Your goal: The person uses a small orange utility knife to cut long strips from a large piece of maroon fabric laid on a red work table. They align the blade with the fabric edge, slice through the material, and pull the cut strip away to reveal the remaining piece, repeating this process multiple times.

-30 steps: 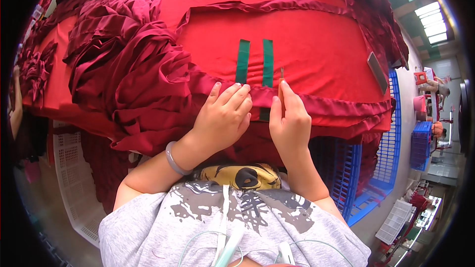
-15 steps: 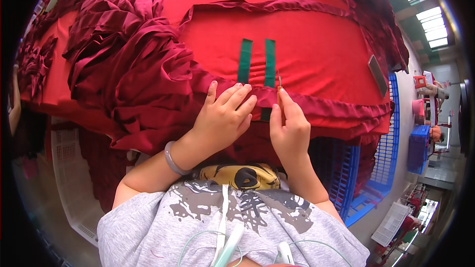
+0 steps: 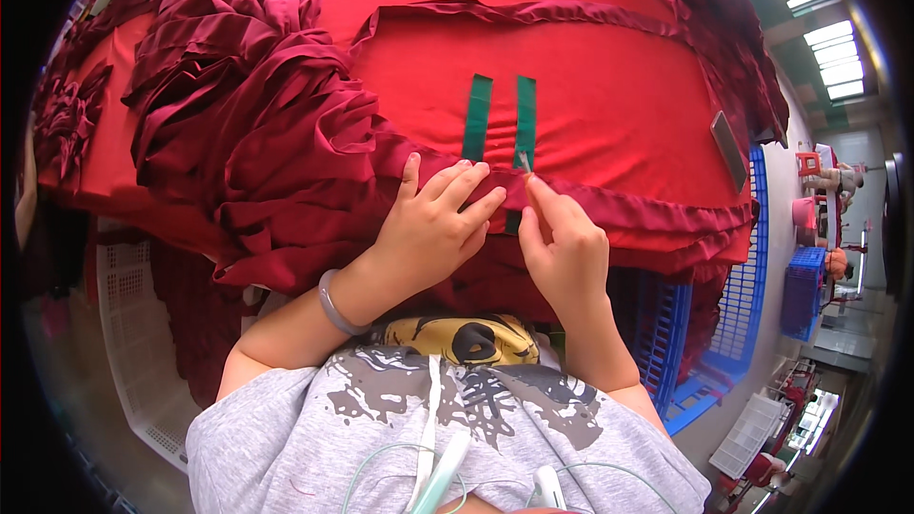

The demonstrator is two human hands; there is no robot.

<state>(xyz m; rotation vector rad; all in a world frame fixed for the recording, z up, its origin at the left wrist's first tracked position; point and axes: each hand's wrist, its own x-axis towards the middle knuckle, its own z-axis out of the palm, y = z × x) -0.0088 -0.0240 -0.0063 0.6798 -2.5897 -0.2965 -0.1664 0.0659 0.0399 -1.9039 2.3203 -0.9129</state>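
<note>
My left hand (image 3: 433, 228) lies flat, fingers spread, on the dark red fabric strip (image 3: 609, 214) that runs along the near edge of the bench (image 3: 609, 86), which is draped in brighter red cloth. It presses rather than grasps, so that grip is apart. My right hand (image 3: 562, 252) has thumb and forefinger pinched together on a small thin tool (image 3: 526, 164), which I cannot identify for sure; its tip meets the strip just at the foot of the right-hand one of two green tape strips (image 3: 524, 119). To do this well, I judge I should keep the left palm close to the tool so the cloth stays taut, work in small strokes, and keep the tip shallow so it catches only the top layer. The heaped maroon pieces (image 3: 248, 114) sit to my left, touching the strip.
</note>
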